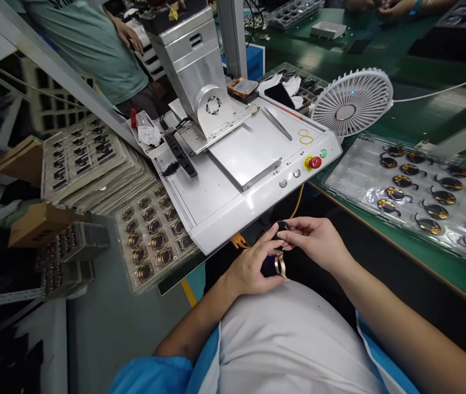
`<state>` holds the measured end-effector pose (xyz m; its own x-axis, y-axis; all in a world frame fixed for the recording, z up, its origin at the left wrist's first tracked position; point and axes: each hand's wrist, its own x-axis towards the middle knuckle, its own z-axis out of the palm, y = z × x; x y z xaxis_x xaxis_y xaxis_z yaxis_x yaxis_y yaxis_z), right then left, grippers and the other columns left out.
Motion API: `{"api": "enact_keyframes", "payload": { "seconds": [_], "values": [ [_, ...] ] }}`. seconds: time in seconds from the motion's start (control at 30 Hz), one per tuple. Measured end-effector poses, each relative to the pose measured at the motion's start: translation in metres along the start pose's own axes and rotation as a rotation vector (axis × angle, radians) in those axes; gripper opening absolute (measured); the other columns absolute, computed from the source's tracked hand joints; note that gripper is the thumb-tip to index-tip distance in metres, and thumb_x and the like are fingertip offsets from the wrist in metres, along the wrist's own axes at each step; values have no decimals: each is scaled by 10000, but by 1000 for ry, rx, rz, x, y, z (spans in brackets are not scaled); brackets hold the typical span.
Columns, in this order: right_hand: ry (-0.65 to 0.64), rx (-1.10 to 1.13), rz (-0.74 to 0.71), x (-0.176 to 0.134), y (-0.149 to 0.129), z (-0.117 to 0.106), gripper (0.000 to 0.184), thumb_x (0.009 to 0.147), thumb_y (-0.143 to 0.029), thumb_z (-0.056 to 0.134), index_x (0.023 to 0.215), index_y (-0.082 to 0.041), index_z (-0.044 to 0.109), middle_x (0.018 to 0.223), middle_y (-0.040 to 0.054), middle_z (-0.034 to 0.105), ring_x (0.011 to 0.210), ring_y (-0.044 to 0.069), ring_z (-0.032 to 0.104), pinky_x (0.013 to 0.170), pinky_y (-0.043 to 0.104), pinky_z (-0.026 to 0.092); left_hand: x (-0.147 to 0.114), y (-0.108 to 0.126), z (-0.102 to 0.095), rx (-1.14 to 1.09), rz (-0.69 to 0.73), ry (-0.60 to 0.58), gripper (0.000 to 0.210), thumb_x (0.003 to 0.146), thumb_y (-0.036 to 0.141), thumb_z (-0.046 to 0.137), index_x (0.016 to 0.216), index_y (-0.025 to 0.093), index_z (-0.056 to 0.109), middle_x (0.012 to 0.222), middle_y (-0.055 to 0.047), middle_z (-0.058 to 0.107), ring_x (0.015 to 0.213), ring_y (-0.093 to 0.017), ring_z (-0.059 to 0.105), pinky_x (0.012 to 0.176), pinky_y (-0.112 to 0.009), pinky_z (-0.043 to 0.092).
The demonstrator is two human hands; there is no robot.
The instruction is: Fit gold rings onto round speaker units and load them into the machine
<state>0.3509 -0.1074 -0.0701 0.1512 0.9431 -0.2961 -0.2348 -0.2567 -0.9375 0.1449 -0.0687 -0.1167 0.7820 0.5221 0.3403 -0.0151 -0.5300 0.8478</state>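
Observation:
Close to my body, in front of the white machine, my two hands meet. My left hand (251,268) curls its thumb and lower fingers around a gold ring-shaped watch case (281,266). Its index fingertip touches the edge of a small dark round disc (284,225). The thumb and fingers of my right hand (319,239) pinch that disc from the other side. The disc is above the watch case and apart from it. Fingers hide part of both pieces.
Ahead stands the white machine (225,210) with a red emergency button (314,162) and tweezers (277,123). A tray of watch cases (134,279) lies left, a tray of round parts with tails (351,169) right. A fan (354,101) stands behind. Another person (93,49) is at back left.

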Motion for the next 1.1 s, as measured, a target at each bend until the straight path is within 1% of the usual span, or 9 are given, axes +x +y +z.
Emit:
{"api": "enact_keyframes", "payload": {
  "seconds": [0.1,0.17,0.23,0.33,0.4,0.47,0.6,0.8,1.1],
  "values": [
    [18,50,-11,-1,1,2,422,667,-497,964,879,-163,815,709,43,726,551,152,666,521,252,590,1,3,0,-103,15,4,1004,728,271,929,1568,303,380,1698,-248,305,1058,-315,790,908,-430,670],
    [20,83,-13,-1,1,2,387,656,-470,976,796,-168,779,642,9,672,496,116,598,468,220,532,1,5,1,-274,17,82,997,702,233,948,1545,308,422,1701,-244,299,1096,-317,779,929,-422,661],
    [-7,116,12,-2,-2,2,391,631,-443,993,714,-166,729,609,-13,625,489,88,548,456,192,488,0,6,0,-464,-26,199,887,725,211,936,1492,292,497,1632,-222,441,1153,-316,757,957,-414,645],
    [-87,157,129,-3,-7,6,439,591,-446,1009,665,-152,692,646,-3,637,545,79,556,501,174,485,-1,4,-1,-669,-120,352,653,763,270,921,1348,237,633,1301,-151,741,1163,-285,750,986,-390,623],
    [-141,190,239,-6,-11,13,473,551,-460,1018,655,-145,680,681,14,666,584,94,599,563,197,527,-2,1,-2,-739,-183,428,596,717,358,951,1238,212,702,1170,-130,795,1100,-268,769,961,-373,629],
    [-180,237,327,-9,-15,23,504,508,-453,1026,635,-148,644,685,19,675,605,118,632,611,237,560,-3,0,-1,-784,-220,474,594,669,399,975,1185,223,739,1184,-123,799,1061,-258,779,933,-364,639],
    [-170,287,357,-17,-15,41,531,487,-370,1010,613,-174,534,621,-14,632,577,131,623,602,265,548,-6,-3,1,-841,-205,463,566,665,311,983,1188,277,769,1230,-97,794,1105,-258,776,954,-362,640],
    [-79,142,163,-20,-7,50,414,570,-199,860,673,-199,460,580,-73,516,532,66,427,498,191,318,-12,-10,1,-801,-235,468,600,586,294,1016,1147,296,803,1176,-88,813,1010,-276,806,882,-384,673],
    [-99,119,142,-21,-10,55,355,599,-180,753,748,-223,434,603,-75,551,546,89,479,505,211,367,-10,-7,-1,-807,-251,489,579,550,296,1028,1091,330,824,1156,-61,817,1016,-275,807,901,-388,680]
  ]
}}
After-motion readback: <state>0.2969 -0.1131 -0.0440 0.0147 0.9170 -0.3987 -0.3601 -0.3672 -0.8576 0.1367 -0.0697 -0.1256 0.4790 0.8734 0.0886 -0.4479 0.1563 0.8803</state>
